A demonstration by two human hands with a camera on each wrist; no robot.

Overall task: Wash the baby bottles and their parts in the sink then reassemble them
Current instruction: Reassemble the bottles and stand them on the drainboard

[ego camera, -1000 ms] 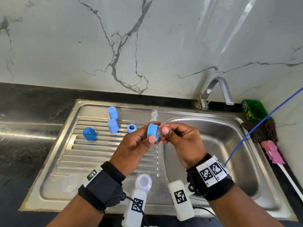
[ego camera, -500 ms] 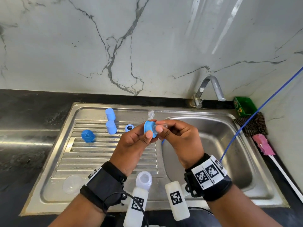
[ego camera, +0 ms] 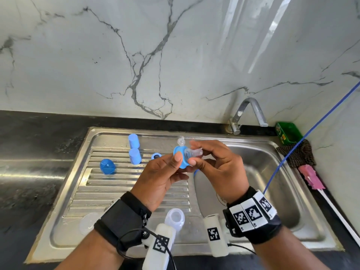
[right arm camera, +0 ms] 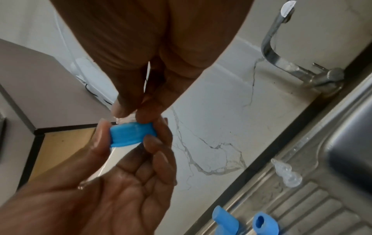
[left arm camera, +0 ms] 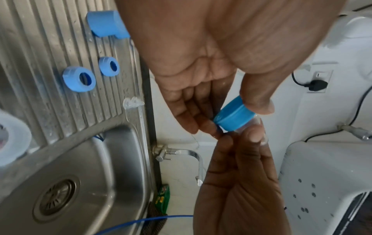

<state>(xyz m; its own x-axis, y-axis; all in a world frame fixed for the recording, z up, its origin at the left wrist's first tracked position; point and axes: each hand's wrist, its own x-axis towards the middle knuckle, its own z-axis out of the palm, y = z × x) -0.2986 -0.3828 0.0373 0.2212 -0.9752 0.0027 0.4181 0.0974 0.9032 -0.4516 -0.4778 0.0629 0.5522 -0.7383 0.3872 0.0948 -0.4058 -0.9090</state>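
Note:
My left hand (ego camera: 178, 162) grips a blue collar ring (ego camera: 180, 159) by its rim, thumb on top, above the seam between drainboard and basin. My right hand (ego camera: 194, 156) pinches the clear nipple (ego camera: 193, 152), which sticks out of the ring toward the right. In the left wrist view the ring (left arm camera: 233, 117) sits between thumb and fingers. In the right wrist view the ring (right arm camera: 131, 134) has the nipple (right arm camera: 125, 119) pinched just above it. A clear open bottle (ego camera: 174, 217) stands at the sink's front edge.
On the drainboard (ego camera: 109, 191) lie two blue caps (ego camera: 134, 149), a blue ring (ego camera: 155, 156), a blue dome (ego camera: 107, 166), a loose nipple (ego camera: 180, 141) and a clear lid (ego camera: 88, 223). Faucet (ego camera: 251, 112), green box (ego camera: 288, 132), cloth (ego camera: 298, 152), pink brush (ego camera: 311, 176) and blue hose (ego camera: 311, 133) stand right.
The nipple now sticks further out of the blue ring under my right fingers. Both hands stay together over the sink divide; the head view has tilted up slightly.

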